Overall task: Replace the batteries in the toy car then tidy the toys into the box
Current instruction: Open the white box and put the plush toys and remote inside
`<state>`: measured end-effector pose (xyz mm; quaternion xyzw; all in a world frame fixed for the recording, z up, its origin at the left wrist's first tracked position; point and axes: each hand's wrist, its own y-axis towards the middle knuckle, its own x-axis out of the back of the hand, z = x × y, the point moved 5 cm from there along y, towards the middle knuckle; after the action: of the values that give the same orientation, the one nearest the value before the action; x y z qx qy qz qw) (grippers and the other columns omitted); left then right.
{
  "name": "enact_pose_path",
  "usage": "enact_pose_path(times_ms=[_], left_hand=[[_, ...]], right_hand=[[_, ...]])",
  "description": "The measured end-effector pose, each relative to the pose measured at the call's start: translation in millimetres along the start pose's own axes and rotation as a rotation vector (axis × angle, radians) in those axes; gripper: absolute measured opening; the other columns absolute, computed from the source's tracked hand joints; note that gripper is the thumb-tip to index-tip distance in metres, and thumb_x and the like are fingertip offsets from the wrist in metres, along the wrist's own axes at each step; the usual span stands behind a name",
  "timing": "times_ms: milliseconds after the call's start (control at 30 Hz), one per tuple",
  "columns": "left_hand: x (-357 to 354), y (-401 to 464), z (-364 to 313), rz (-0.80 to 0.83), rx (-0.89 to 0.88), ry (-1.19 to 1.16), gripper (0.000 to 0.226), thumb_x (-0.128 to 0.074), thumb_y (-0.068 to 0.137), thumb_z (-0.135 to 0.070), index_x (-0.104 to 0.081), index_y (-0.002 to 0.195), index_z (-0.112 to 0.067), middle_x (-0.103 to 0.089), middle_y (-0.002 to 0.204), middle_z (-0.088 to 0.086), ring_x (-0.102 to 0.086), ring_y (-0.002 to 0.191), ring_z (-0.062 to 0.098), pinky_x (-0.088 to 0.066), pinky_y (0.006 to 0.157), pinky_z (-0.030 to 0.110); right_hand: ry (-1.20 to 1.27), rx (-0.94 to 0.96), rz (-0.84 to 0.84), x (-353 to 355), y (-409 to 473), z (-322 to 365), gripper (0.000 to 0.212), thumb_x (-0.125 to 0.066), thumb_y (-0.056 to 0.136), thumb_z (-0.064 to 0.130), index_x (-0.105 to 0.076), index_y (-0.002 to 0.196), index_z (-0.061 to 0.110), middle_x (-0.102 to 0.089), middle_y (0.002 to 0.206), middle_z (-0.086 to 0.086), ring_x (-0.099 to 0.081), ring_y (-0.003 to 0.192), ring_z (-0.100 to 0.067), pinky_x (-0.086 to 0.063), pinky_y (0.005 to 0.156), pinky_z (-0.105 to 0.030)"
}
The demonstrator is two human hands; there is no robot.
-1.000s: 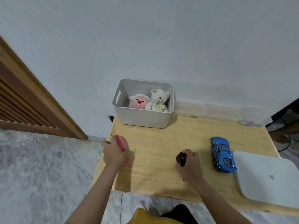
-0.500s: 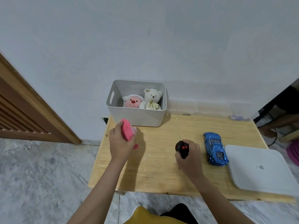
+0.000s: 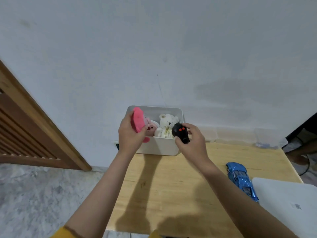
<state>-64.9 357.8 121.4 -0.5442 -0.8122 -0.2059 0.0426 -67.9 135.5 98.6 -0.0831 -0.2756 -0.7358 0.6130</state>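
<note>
1. The left hand (image 3: 131, 136) grips a flat pink toy (image 3: 138, 119). Its fingers are curled round the toy's near edge.
2. The pink toy stands up on its edge over the left end of the white box (image 3: 159, 147). Its long side runs from near to far and tips up a bit.
3. The right hand (image 3: 192, 141) grips a black remote (image 3: 180, 133) with two red buttons. A thin wire aerial goes up from it toward the wall.
4. The remote is over the near right corner of the box. Its long side leans up and to the left.
5. Both hands are just above the box rim, so I think the next move is straight down into the box.
6. A white teddy bear (image 3: 167, 125) and a pink plush (image 3: 151, 128) already sit in the box. There is not much room left beside them.
7. The blue toy car (image 3: 241, 179) lies on the wooden table (image 3: 163, 194), well to the right and nearer to the person. It is closer to the right hand. It runs from far to near, leaning right, and its near end touches a white pad (image 3: 288, 203).
</note>
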Motion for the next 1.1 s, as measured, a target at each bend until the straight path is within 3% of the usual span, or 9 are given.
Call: enact_pose_path(times_ms=[67, 167, 267, 433, 533, 700, 867, 1100], left_hand=[[0, 18, 5, -0.014, 0.017, 0.061, 0.049, -0.075, 0.076, -0.014, -0.052, 0.119, -0.025, -0.056, 0.100, -0.019, -0.055, 0.088, -0.011, -0.037, 0.068, -0.002], [-3, 45, 18, -0.004, 0.049, 0.177, 0.051, -0.074, 0.077, -0.021, -0.052, 0.123, -0.020, -0.056, 0.104, -0.011, -0.054, 0.090, 0.004, -0.037, 0.070, 0.007], [-8, 67, 37, 0.079, 0.114, 0.309, 0.055, -0.074, 0.077, -0.030, -0.051, 0.126, -0.025, -0.043, 0.111, -0.002, -0.049, 0.080, -0.002, -0.038, 0.077, 0.016], [-21, 84, 72, 0.223, 0.159, 0.503, 0.054, -0.074, 0.075, -0.033, -0.054, 0.124, -0.024, -0.043, 0.103, 0.004, -0.056, 0.081, 0.021, -0.042, 0.072, 0.025], [-31, 88, 89, 0.296, 0.160, 0.656, 0.048, -0.071, 0.073, -0.040, -0.058, 0.115, -0.021, -0.050, 0.103, 0.007, -0.058, 0.086, 0.026, -0.047, 0.071, 0.029], [-41, 89, 101, 0.316, 0.131, 0.811, 0.030, -0.056, 0.083, -0.044, -0.057, 0.090, -0.015, -0.059, 0.091, 0.010, -0.060, 0.087, 0.030, -0.041, 0.062, 0.028], [-44, 90, 101, 0.275, 0.139, 0.854, 0.034, -0.039, 0.092, -0.039, -0.058, 0.094, -0.011, -0.058, 0.096, 0.014, -0.060, 0.092, 0.032, -0.040, 0.066, 0.030], [-43, 88, 102, 0.356, 0.173, 0.886, 0.028, -0.051, 0.084, -0.038, -0.058, 0.091, -0.012, -0.062, 0.095, 0.009, -0.060, 0.089, 0.028, -0.041, 0.062, 0.029]], right_hand=[[-0.007, 0.045, 0.044, -11, 19, 5, 0.046, -0.071, 0.074, 0.014, -0.058, 0.118, 0.017, -0.057, 0.110, 0.008, -0.055, 0.105, -0.013, -0.047, 0.090, -0.027], [-0.042, 0.087, 0.138, -28, 45, 9, 0.045, -0.071, 0.074, 0.014, -0.059, 0.118, 0.018, -0.057, 0.112, 0.009, -0.054, 0.105, -0.010, -0.041, 0.088, -0.015], [-0.080, 0.094, 0.238, -46, 68, 7, 0.044, -0.070, 0.074, 0.013, -0.060, 0.117, 0.018, -0.058, 0.113, 0.007, -0.053, 0.106, -0.010, -0.034, 0.083, -0.005], [-0.286, 0.044, 0.494, -78, 82, -8, 0.034, -0.065, 0.073, 0.013, -0.064, 0.107, 0.014, -0.063, 0.107, -0.003, -0.058, 0.097, -0.018, -0.049, 0.081, -0.031], [-0.374, -0.026, 0.586, -86, 83, -24, 0.030, -0.063, 0.074, 0.016, -0.064, 0.104, 0.014, -0.064, 0.105, -0.003, -0.060, 0.097, -0.022, -0.048, 0.077, -0.030], [-0.440, -0.132, 0.673, -96, 87, -39, 0.029, -0.070, 0.076, 0.021, -0.068, 0.104, 0.015, -0.067, 0.108, -0.003, -0.062, 0.098, -0.021, -0.051, 0.083, -0.031], [-0.542, -0.169, 0.751, -105, 91, -47, 0.027, -0.075, 0.073, 0.026, -0.070, 0.099, 0.019, -0.069, 0.099, 0.001, -0.064, 0.092, -0.020, -0.053, 0.079, -0.029], [-0.616, -0.127, 0.748, -104, 90, -38, 0.026, -0.075, 0.073, 0.035, -0.067, 0.097, 0.028, -0.070, 0.098, 0.005, -0.064, 0.090, -0.018, -0.048, 0.071, -0.023]])
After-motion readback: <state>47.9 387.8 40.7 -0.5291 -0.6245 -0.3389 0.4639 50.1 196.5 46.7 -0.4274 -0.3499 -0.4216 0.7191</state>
